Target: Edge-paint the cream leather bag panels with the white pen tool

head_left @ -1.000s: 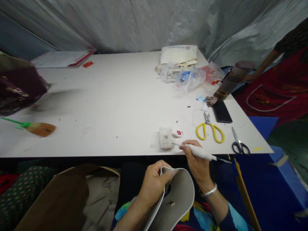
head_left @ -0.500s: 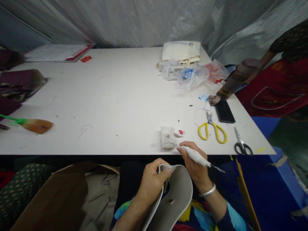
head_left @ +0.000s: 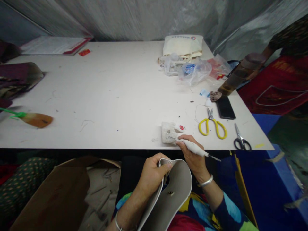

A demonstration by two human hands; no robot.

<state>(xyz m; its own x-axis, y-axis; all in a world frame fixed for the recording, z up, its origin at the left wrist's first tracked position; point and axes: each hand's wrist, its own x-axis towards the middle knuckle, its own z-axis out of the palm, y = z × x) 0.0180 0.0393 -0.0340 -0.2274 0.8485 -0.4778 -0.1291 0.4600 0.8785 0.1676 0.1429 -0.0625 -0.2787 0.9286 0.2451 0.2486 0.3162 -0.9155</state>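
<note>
My left hand (head_left: 155, 173) pinches the upper edge of a pale grey, bag-like piece (head_left: 179, 183), which hangs open over my lap. A small metal fitting (head_left: 171, 193) shows on its inner face. In my right hand (head_left: 194, 157) is a white-handled tool (head_left: 193, 147) with thin metal points at both ends, the fingers closed round its handle. Its left tip reaches a whitish block (head_left: 167, 137) near the table's front edge; whether it touches I cannot tell. A white piece with a red mark (head_left: 181, 127) lies beside the block.
Yellow-handled scissors (head_left: 211, 125), black-handled scissors (head_left: 241, 141) and a phone (head_left: 225, 107) lie on the right of the table. Behind them are a bottle (head_left: 240, 73), plastic bags (head_left: 194, 70) and a cloth bag (head_left: 183, 45). A person in a red apron (head_left: 281, 86) stands at right. An open box (head_left: 64, 189) sits lower left.
The whole view has shifted slightly, so the table sits a little higher. Both hands keep their grips, and the tool's tip stays by the whitish block.
</note>
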